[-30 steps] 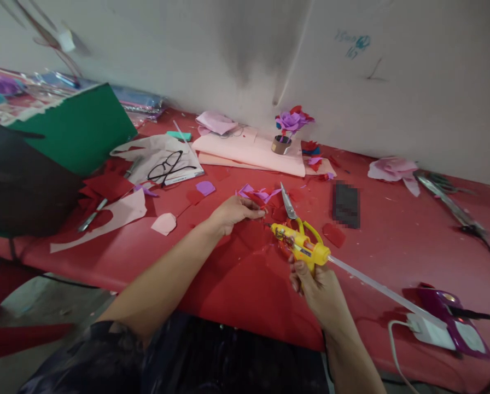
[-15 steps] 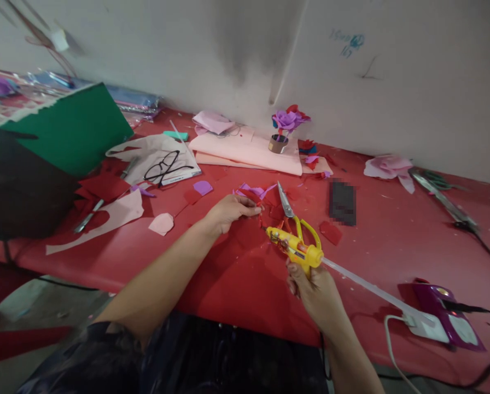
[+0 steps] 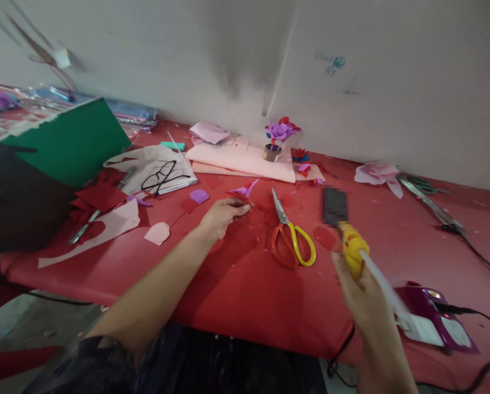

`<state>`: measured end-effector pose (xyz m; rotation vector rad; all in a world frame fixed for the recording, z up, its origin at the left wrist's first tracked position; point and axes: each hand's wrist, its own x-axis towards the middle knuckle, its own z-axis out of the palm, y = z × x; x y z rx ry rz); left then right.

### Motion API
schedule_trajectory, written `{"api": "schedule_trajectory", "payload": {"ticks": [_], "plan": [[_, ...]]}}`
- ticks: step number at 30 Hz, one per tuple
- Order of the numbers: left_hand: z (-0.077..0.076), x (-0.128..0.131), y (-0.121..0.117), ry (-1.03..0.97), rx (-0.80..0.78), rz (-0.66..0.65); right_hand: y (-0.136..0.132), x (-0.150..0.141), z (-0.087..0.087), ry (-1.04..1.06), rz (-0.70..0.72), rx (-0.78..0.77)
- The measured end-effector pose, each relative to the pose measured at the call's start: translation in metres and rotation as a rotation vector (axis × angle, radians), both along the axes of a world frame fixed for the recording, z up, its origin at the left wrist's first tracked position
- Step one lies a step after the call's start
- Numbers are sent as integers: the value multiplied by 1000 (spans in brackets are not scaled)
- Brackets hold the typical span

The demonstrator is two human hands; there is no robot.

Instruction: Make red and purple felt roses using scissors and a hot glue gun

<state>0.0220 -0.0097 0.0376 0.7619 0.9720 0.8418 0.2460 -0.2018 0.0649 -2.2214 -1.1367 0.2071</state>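
Note:
My left hand (image 3: 224, 218) pinches a small red and purple paper flower (image 3: 244, 191) over the table, its petals spreading past my fingertips. Off to the right, my right hand (image 3: 362, 284) grips a yellow glue gun (image 3: 354, 249), slightly blurred, with a long clear glue stick (image 3: 386, 287) poking from its back. Between the hands lie scissors (image 3: 284, 219) with one red and one yellow handle loop. A red paper petal (image 3: 325, 238) rests near the glue gun, and a purple petal (image 3: 198, 196) and a pale pink petal (image 3: 157, 233) lie left of my left hand.
Behind stands a small pot of paper flowers (image 3: 272, 152) on folded pink sheets (image 3: 240, 161). Eyeglasses (image 3: 165, 178) lie on a white bag at left, near a green box (image 3: 73, 142). A dark blurred rectangle (image 3: 334, 206) and a purple power strip (image 3: 454, 320) with cords are at right.
My right hand has swung the glue gun away from the flower to the right, uncovering the scissors' handles. My left hand still holds the flower.

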Motion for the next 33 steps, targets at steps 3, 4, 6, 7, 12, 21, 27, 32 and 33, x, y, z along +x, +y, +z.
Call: {"api": "schedule_trajectory", "payload": {"ticks": [3,4,6,7,12,21,27,32,33], "plan": [[1,1,-1,-124,12,19,11,33,-7,-272,-217,-100],[1,1,-1,-179,15,19,16,43,-12,-292,-249,-175],[2,2,-2,-270,27,22,25,61,-23,-276,-308,-296],[2,2,-2,-296,33,23,29,69,-28,-265,-332,-321],[1,1,-1,-333,33,58,46,94,-41,-239,-403,-371],[3,2,-4,-314,6,18,41,69,-22,-341,-310,-312],[6,5,-8,-285,-3,-28,66,3,1,82,87,47],[13,4,-15,-315,-43,-125,108,-55,6,1100,424,36],[14,4,-16,-317,-38,-145,113,-61,3,1241,447,5]]}}
